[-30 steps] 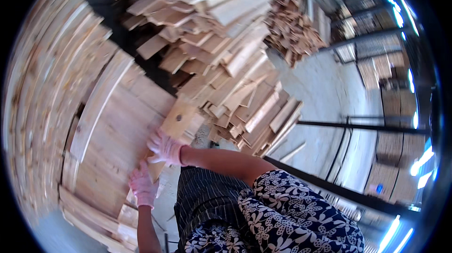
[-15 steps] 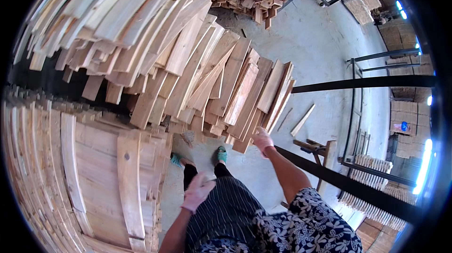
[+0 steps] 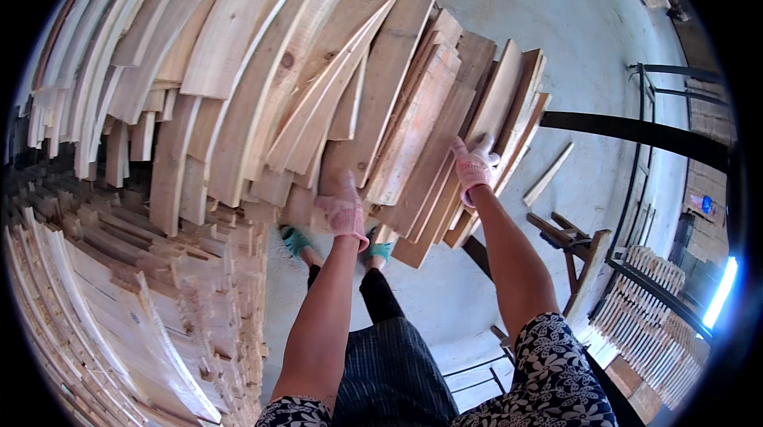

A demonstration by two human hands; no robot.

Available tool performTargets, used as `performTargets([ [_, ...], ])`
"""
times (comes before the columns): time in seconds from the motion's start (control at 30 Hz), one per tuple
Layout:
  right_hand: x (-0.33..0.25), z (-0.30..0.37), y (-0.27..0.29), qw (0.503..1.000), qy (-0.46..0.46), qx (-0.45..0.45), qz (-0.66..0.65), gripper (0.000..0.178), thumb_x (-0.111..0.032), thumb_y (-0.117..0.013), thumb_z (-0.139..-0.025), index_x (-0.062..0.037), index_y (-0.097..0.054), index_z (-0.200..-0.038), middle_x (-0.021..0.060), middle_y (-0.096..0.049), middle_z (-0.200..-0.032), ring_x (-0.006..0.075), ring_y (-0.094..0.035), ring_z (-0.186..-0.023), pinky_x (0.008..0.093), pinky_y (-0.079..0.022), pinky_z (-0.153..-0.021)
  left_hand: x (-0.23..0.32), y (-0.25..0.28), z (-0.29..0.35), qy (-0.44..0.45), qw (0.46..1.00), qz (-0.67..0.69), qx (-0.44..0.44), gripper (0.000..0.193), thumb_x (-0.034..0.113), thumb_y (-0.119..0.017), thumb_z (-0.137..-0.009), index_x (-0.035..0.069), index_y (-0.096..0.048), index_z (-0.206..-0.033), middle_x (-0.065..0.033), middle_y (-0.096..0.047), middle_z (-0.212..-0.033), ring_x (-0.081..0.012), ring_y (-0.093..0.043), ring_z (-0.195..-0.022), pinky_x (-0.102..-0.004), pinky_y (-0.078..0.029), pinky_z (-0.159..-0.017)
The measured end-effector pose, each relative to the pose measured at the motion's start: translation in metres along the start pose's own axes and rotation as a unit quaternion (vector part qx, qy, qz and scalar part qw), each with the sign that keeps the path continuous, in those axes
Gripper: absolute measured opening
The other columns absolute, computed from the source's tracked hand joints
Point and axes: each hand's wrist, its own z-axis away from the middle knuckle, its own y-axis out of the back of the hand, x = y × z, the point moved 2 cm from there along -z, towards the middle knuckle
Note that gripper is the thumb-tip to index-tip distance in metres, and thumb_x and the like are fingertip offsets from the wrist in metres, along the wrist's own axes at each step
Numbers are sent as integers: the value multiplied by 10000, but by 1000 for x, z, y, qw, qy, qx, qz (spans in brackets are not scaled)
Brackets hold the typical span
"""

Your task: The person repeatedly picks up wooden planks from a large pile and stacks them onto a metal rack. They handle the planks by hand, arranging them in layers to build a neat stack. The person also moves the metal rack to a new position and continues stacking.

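Observation:
A row of rough wooden boards (image 3: pixel 397 85) lies tilted side by side on top of a stack, their near ends toward me. My left hand (image 3: pixel 343 208), in a pink glove, is at the near ends of the middle boards, fingers stretched forward; it looks slightly blurred. Further right, my right hand (image 3: pixel 477 163), also pink-gloved, lies on a narrow board (image 3: pixel 494 101) near the row's right end, its fingers apart. Whether either palm presses on the wood is hidden.
Another tall board stack (image 3: pixel 135 300) rises at my left. A black metal bar (image 3: pixel 636 131) runs right from the row. A loose wood strip (image 3: pixel 548 174) lies on the concrete floor beside a wooden trestle (image 3: pixel 584 256). Stacked slats (image 3: pixel 648 300) stand at the right.
My left hand has gone from near my waist forward to the boards' ends. My right hand has moved forward from the row's near corner onto a board. The view has shifted closer to the row.

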Motion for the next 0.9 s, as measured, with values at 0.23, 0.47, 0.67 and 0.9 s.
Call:
performTargets([
  [0.23,20,87,25,942,99,-81,-311,927,-506,-706,-855,-183,-215,-1572,359,-350,-1413,504,-469,-1267,533,-420,-1038,12,26,32,13,998,38,-52,1357,921,-434,-752,-95,-33,-1557,-356,-338,-1526,-435,-380,-1421,-445,-298,-1171],
  [0.47,43,136,-30,958,99,-115,-243,919,-611,-656,-876,-141,-260,-1560,336,-357,-1413,462,-392,-1350,500,-380,-1080,-11,11,76,-9,990,9,-138,1307,831,-595,-765,-88,-73,-1536,-281,-497,-1434,-366,-510,-1330,-400,-421,-1079],
  [0.67,44,105,11,932,61,-232,-273,771,-620,-489,-969,-87,-356,-1510,224,-536,-1386,336,-514,-1284,392,-391,-1062,-30,15,39,-73,919,275,-274,1104,761,-594,-827,72,-156,-1570,-184,-392,-1522,-296,-492,-1303,-372,-415,-1089],
  [0.9,27,107,-32,873,-30,-174,-454,806,-585,-626,-925,-62,-389,-1490,154,-559,-1347,255,-543,-1233,365,-413,-1051,-13,-20,7,113,902,415,-28,1074,686,-759,-752,-23,-405,-1476,-151,-556,-1397,-234,-584,-1127,-344,-492,-959],
])
